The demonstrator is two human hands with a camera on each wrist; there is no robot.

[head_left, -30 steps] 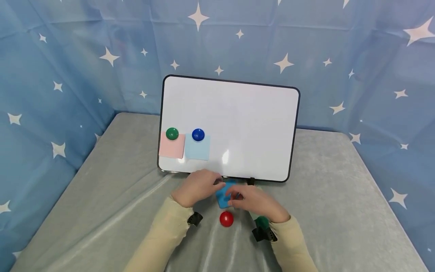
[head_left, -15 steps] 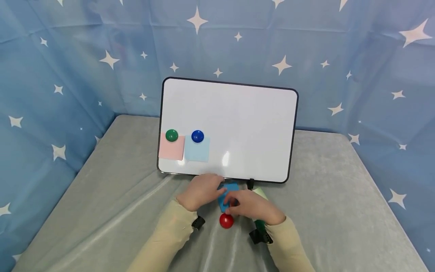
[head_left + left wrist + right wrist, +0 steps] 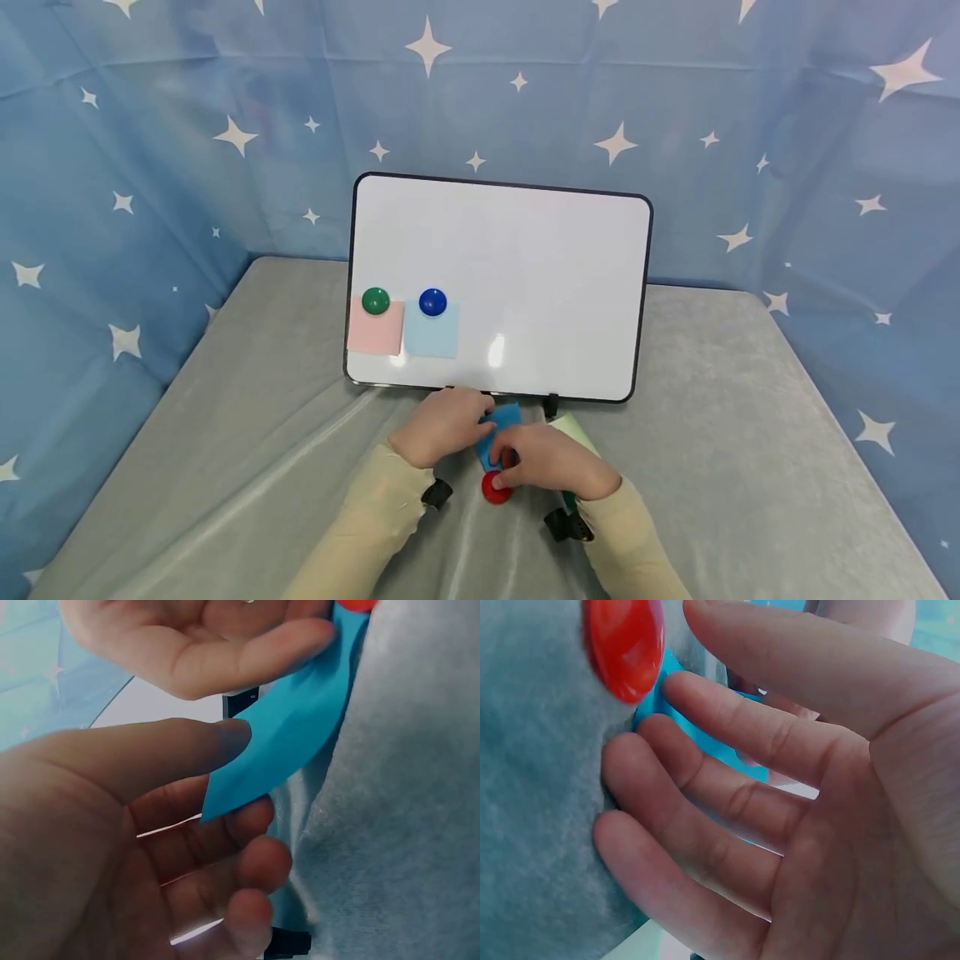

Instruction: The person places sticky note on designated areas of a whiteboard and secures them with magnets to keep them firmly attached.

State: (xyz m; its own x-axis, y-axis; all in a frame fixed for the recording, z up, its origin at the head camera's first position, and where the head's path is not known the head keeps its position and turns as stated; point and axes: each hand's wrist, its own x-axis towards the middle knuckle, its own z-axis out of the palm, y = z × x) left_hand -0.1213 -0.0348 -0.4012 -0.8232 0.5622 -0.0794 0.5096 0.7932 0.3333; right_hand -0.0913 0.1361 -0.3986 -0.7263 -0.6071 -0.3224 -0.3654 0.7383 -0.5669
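My left hand (image 3: 442,425) pinches the far end of a blue sticky note (image 3: 277,735) between thumb and fingers, just below the whiteboard (image 3: 555,292). The note is bent, its near end beside a round red magnet (image 3: 495,490) on the cloth. My right hand (image 3: 551,458) is over the note's near end, fingers loosely bent, the index fingertip at the blue paper. In the head view its thumb overlaps the magnet; in the right wrist view the thumb tip stands apart from the red magnet (image 3: 626,645). The left wrist view shows the red magnet only at its top edge.
On the whiteboard a green magnet (image 3: 376,301) holds a pink note (image 3: 375,333), and a blue magnet (image 3: 432,302) holds a light blue note (image 3: 431,337). A pale green note (image 3: 573,429) lies partly under my right wrist. Grey cloth (image 3: 720,433) covers the table.
My right hand has moved nearer, from the middle of the blue note to the red magnet. The left hand has shifted slightly right and nearer. The pale green note shows more.
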